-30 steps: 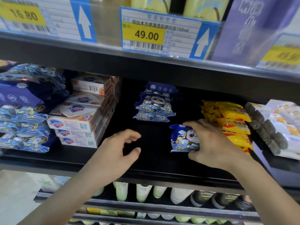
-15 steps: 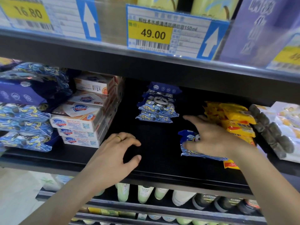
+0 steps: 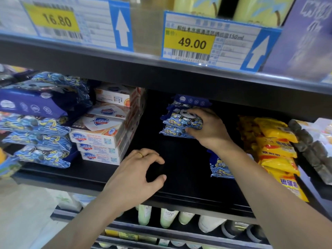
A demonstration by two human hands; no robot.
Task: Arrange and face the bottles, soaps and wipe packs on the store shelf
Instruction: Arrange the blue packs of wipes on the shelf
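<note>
Hovering over the front lip of the black shelf (image 3: 179, 193), my left hand (image 3: 136, 178) hangs with loosely curled fingers and thumb, holding nothing, a gold ring (image 3: 140, 154) on one finger. Ahead of it lies a bare dark stretch of shelf floor, open between the stacked white soap boxes (image 3: 100, 135) on the left and my right forearm. Under that forearm one blue wipe pack (image 3: 220, 166) lies flat near the front, just beside the yellow soap packs (image 3: 276, 151) that crowd the right side. Farther back, my right hand (image 3: 210, 128) grips the small stack of panda wipe packs (image 3: 181, 121): fingers curl over the top pack, thumb presses the lower edge. These packs are blue with wave patterns and a panda face, their printed fronts turned toward me, and a plain dark-blue pack tops the pile. Larger blue wipe packs (image 3: 37, 123) fill the far left. Above, the upper shelf edge carries a 49.00 price tag (image 3: 195, 42).
</note>
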